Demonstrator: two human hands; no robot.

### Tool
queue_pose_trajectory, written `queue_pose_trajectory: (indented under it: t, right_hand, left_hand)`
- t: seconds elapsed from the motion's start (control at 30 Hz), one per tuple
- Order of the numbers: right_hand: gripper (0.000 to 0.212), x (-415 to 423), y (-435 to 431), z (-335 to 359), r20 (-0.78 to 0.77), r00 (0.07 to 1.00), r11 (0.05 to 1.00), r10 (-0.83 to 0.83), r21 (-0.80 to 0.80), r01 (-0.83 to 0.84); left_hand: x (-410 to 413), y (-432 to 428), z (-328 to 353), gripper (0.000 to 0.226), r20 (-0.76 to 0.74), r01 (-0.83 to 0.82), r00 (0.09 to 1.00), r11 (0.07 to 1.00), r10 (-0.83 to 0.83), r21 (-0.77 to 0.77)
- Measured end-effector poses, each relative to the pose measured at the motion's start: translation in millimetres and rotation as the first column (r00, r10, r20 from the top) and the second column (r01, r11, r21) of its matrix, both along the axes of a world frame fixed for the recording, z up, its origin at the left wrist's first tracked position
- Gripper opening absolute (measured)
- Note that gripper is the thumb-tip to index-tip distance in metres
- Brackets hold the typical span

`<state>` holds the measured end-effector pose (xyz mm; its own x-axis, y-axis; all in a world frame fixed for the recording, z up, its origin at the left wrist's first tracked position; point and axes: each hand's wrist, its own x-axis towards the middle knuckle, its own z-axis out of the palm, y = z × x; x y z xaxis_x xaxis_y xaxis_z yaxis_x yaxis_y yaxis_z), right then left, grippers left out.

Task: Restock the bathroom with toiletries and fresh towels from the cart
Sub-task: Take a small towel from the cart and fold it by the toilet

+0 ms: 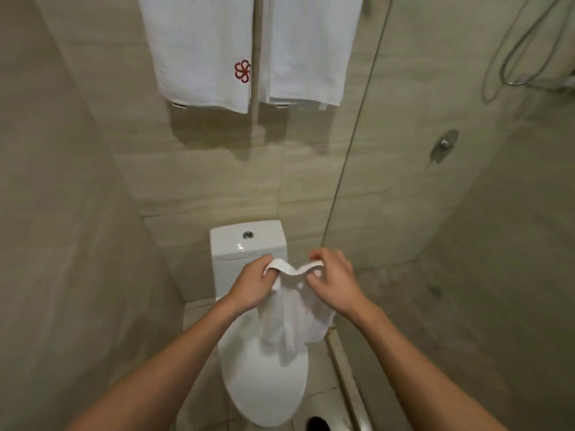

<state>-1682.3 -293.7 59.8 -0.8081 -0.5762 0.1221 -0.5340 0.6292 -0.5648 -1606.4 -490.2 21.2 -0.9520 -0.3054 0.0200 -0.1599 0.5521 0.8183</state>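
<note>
Directly over the closed white ceramic toilet [264,384], small white cloth towel [292,321] hanging, left hand [252,286] gripping one end of its hem, right hand [334,284] pinching the other, large white towel with a red emblem [199,45] on the wall behind.

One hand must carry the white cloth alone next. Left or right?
Left, probably. The left hand has its fingers wrapped round the hem and bunched fabric of the white cloth; the right hand only pinches the hem's end, with fingers lifted.
</note>
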Motion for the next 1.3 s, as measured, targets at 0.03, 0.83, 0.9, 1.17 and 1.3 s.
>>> queue_pose_trajectory:
  t: [0.03, 0.83, 0.9, 1.17, 1.3]
  right_hand:
    - [0.045, -0.8, -5.2, -1.6, 0.026, 0.999, 0.999, 0.033, -0.004, -0.033]
    - [0.018, -65.0, -7.1, -0.1, 0.176, 0.984, 0.939, 0.018, -0.342, 0.044]
    - [0.019, -68.0, -5.8, 0.9, 0.270, 0.963, 0.895, 0.006, -0.431, 0.115]
    - [0.011, -80.4, -20.5, 11.5, 0.336, 0.921, 0.916, 0.196, -0.398, -0.050]
    - [0.013, -89.4, -21.6, 23.7, 0.357, 0.927, 0.911, 0.119, -0.410, 0.041]
  left_hand:
    - [-5.7, 3.7, 9.2, 0.024, -0.028, 0.048, 0.998, 0.998, -0.049, -0.028]
    - [-56.0, -5.8, 38.8, 0.023, 0.126, -0.144, 0.978, 0.975, 0.166, -0.167]
    - [-54.8, -7.8, 33.1, 0.016, 0.087, -0.199, 0.976, 0.980, 0.199, -0.001]
    - [-80.7, 16.3, 58.8, 0.029, -0.042, -0.160, 0.983, 0.943, 0.180, 0.290]
    - [-73.8, 6.2, 38.0, 0.037, 0.125, -0.255, 0.967, 0.851, 0.222, 0.459]
